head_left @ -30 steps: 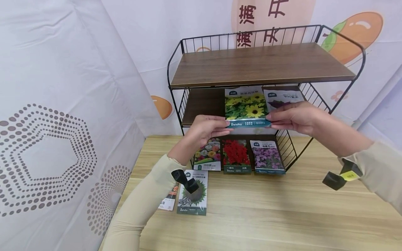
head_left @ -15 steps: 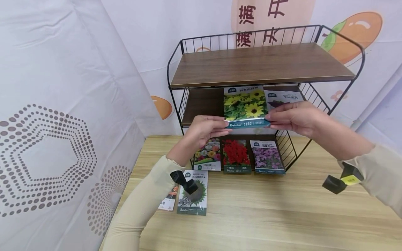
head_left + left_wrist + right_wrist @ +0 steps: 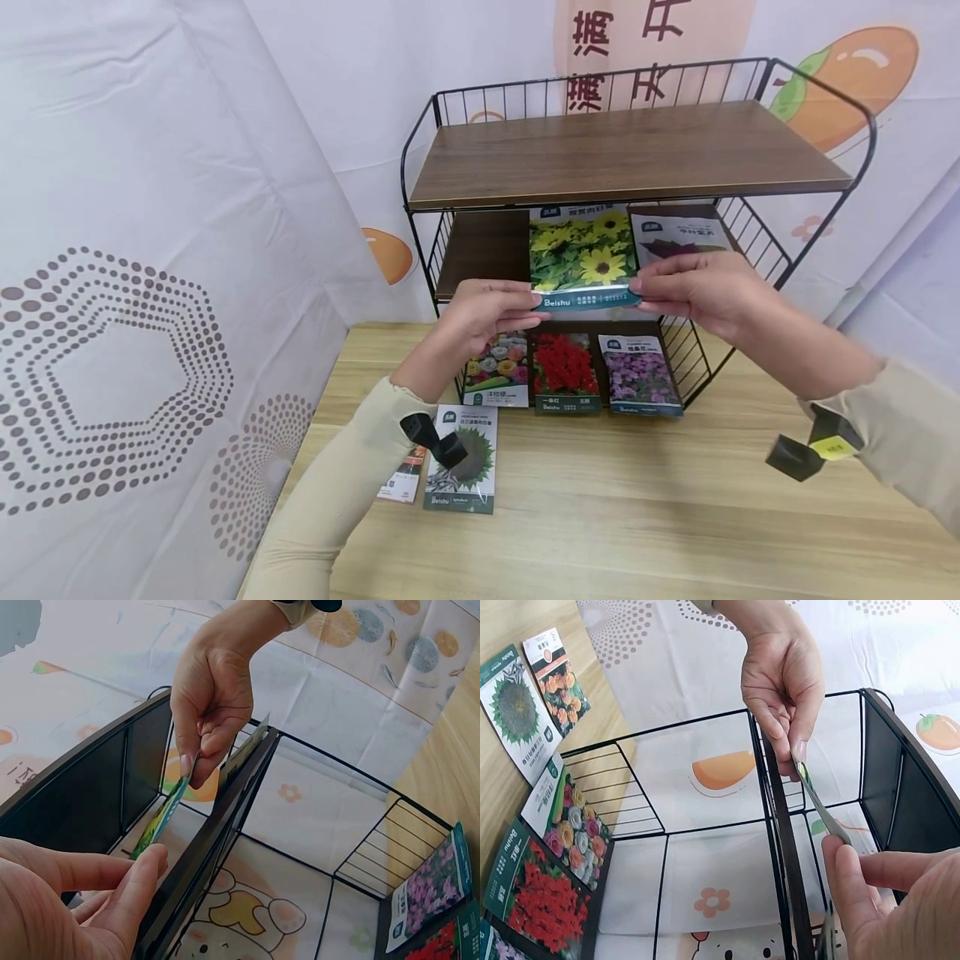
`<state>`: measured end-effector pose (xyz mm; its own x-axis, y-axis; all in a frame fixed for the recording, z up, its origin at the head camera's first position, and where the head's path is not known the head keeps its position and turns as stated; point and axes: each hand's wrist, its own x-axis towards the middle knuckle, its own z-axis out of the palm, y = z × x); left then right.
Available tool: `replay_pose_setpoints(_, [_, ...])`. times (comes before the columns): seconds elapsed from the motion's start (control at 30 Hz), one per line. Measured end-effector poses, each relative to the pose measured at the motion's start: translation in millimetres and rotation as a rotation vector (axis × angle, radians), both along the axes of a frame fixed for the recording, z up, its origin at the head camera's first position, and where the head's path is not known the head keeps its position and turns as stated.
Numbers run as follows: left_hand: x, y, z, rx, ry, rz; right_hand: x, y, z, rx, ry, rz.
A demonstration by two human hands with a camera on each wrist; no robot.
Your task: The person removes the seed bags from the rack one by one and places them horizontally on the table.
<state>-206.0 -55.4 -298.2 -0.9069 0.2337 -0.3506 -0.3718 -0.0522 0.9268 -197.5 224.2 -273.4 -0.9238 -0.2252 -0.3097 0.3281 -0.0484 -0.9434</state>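
A seed packet with yellow flowers (image 3: 583,250) and a teal bottom strip lies tilted at the middle shelf of a black wire rack. My left hand (image 3: 491,315) pinches its lower left corner between thumb and fingers. The lower right corner is pinched by my right hand (image 3: 693,290). Both wrist views show the packet edge-on, with the left hand (image 3: 82,900) and right hand (image 3: 892,892) at opposite ends. Beside it on the same shelf lies a white packet with a dark purple plant (image 3: 678,233), partly behind my right hand.
The rack's top board (image 3: 630,154) overhangs the packet. On the bottom tier lean packets with mixed roses (image 3: 498,367), red flowers (image 3: 566,371) and purple flowers (image 3: 641,375). A sunflower packet (image 3: 461,458) and an orange-flower packet (image 3: 405,477) lie on the wooden table (image 3: 600,517).
Both hands and the yellow-flower packet have shifted slightly left, away from the white packet. The packet's top edge has slid farther under the top board. Both hands keep their hold.
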Motion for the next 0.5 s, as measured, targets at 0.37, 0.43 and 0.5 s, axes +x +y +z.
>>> replay_pose_setpoints(0.37, [3.6, -12, -8.1, -0.024, 0.026, -0.036, 15.4, -9, -12.0, 0.098, 0.091, -0.016])
replay_pose_setpoints(0.43, [4.5, -15, -10.2, -0.029, 0.038, -0.042, 19.4, -11, -14.1, 0.146, 0.112, -0.029])
replay_pose_setpoints(0.5, [5.5, -18, -12.7, -0.034, 0.051, -0.051, 23.8, -14, -16.0, 0.189, 0.139, -0.038])
